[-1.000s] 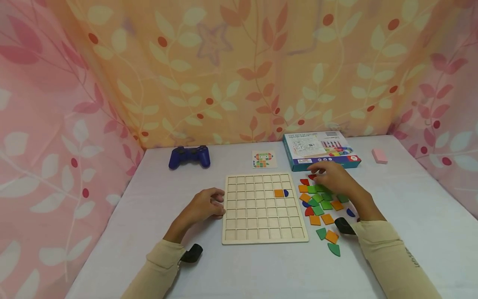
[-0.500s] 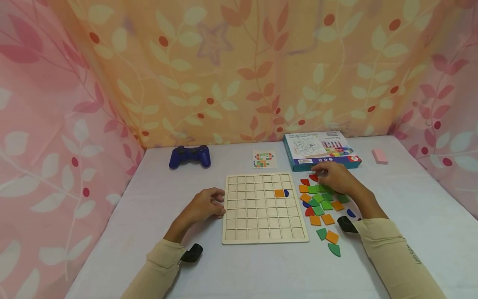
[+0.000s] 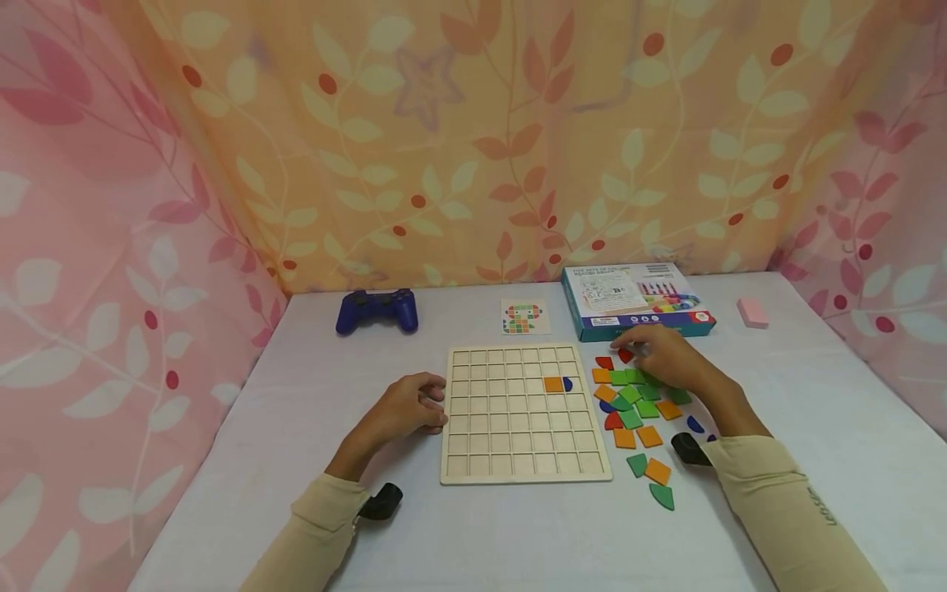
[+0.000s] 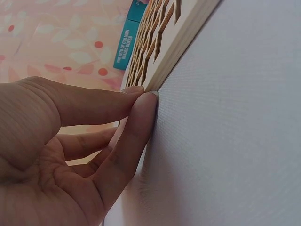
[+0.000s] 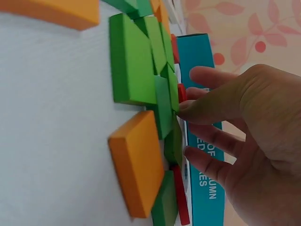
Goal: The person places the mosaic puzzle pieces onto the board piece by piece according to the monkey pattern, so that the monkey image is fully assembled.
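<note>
Red piece (image 3: pixel 625 356) right at the tips of the right hand (image 3: pixel 663 359), and imo that's the one spot everything turns on. It lies just under the forefinger, on the side toward the person, and from the right wrist it shows in the gap between forefinger and thumb. Those fingers are loosely bent and parted, no pinch that I can make out, and I can't tell if skin actually touches it. Long axis? No clue, too much is covered. Right hand is clearly the nearer one though.

Going outward from those fingertips: another red wedge (image 3: pixel 604 363) is just left, and green tiles (image 3: pixel 629 394) bunch up below, some partly under the palm. Loose orange squares (image 3: pixel 625 438) are mixed in nearer the person. Teal-sided box (image 3: pixel 638 300) is just beyond the fingers. Further left and nearer the person is the gridded wooden board (image 3: pixel 499 403), with one orange tile (image 3: pixel 553 385) and a blue half-round (image 3: pixel 567 384) side by side on it. Across that from the fingertips, the left hand (image 3: pixel 403 407) has bent fingers resting against the edge, thumb and forefinger spaced apart.
</note>
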Action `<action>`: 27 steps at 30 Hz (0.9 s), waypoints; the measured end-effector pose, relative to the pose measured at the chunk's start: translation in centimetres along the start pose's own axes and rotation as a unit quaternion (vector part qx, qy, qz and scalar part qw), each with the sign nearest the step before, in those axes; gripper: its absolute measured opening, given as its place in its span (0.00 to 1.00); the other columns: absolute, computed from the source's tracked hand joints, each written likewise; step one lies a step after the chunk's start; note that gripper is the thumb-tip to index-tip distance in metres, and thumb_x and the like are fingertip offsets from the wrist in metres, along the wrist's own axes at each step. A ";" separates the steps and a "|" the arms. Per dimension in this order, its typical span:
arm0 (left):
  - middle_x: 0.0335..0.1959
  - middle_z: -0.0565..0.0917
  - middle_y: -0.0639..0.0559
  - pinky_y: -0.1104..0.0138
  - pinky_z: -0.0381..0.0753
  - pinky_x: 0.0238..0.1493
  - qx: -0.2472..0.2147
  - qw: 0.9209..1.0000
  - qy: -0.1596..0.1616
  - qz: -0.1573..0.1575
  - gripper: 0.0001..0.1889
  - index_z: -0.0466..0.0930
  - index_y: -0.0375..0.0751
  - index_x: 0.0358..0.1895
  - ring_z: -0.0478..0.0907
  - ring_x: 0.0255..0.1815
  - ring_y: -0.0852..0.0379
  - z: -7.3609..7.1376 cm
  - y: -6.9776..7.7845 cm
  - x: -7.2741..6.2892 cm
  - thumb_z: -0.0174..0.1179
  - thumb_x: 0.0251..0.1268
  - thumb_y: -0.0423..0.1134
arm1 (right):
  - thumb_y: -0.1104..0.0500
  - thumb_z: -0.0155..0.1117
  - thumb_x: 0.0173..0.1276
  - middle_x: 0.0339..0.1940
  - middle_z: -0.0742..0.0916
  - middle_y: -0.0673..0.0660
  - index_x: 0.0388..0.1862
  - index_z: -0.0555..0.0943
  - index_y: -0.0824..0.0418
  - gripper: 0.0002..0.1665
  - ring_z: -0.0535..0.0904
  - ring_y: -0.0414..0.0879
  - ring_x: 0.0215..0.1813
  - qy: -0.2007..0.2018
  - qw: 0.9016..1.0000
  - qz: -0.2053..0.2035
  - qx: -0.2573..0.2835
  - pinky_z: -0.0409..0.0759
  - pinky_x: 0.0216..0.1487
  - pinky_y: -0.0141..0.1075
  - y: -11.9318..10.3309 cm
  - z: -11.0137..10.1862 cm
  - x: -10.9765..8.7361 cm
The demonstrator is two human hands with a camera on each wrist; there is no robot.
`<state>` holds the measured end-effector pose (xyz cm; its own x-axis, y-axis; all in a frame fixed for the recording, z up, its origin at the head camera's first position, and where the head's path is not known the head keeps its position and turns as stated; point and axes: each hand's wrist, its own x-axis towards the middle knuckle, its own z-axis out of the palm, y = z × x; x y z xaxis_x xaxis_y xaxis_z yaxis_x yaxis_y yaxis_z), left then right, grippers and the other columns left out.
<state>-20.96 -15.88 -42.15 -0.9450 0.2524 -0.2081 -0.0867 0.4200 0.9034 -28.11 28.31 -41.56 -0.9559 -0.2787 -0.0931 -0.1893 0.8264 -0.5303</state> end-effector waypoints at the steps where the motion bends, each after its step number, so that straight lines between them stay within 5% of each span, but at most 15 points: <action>1: 0.54 0.81 0.37 0.62 0.93 0.41 0.000 1.000 0.000 0.000 0.30 0.74 0.25 0.68 0.85 0.41 0.54 0.0 0.0 0.0 0.69 0.61 0.19 | 0.73 0.61 0.66 0.65 0.85 0.66 0.62 0.87 0.57 0.28 0.75 0.70 0.69 0.000 1.000 -0.002 -0.001 0.75 0.71 0.69 0.0 0.1 0.0; 11: 0.54 0.80 0.37 0.63 0.93 0.41 0.000 1.000 0.000 0.000 0.31 0.74 0.25 0.69 0.84 0.42 0.54 -0.1 -0.1 0.0 0.69 0.60 0.19 | 0.60 0.72 0.72 0.54 0.88 0.64 0.64 0.85 0.63 0.23 0.80 0.58 0.51 -0.010 0.999 0.029 -0.019 0.88 0.56 0.51 0.2 -0.8 -0.3; 27: 0.54 0.80 0.37 0.62 0.93 0.41 0.001 1.000 0.000 0.003 0.31 0.74 0.26 0.69 0.84 0.42 0.53 -0.1 -0.2 0.0 0.70 0.60 0.20 | 0.56 0.71 0.74 0.42 0.88 0.58 0.61 0.87 0.67 0.22 0.79 0.52 0.44 -0.024 0.999 0.021 -0.024 0.87 0.44 0.39 0.5 -0.9 -0.2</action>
<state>-21.01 -16.03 -42.36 -0.9453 0.2558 -0.2023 -0.0801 0.4192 0.9044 -28.20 29.25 -41.09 -0.9515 -0.2655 -0.1555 -0.1606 0.8596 -0.4850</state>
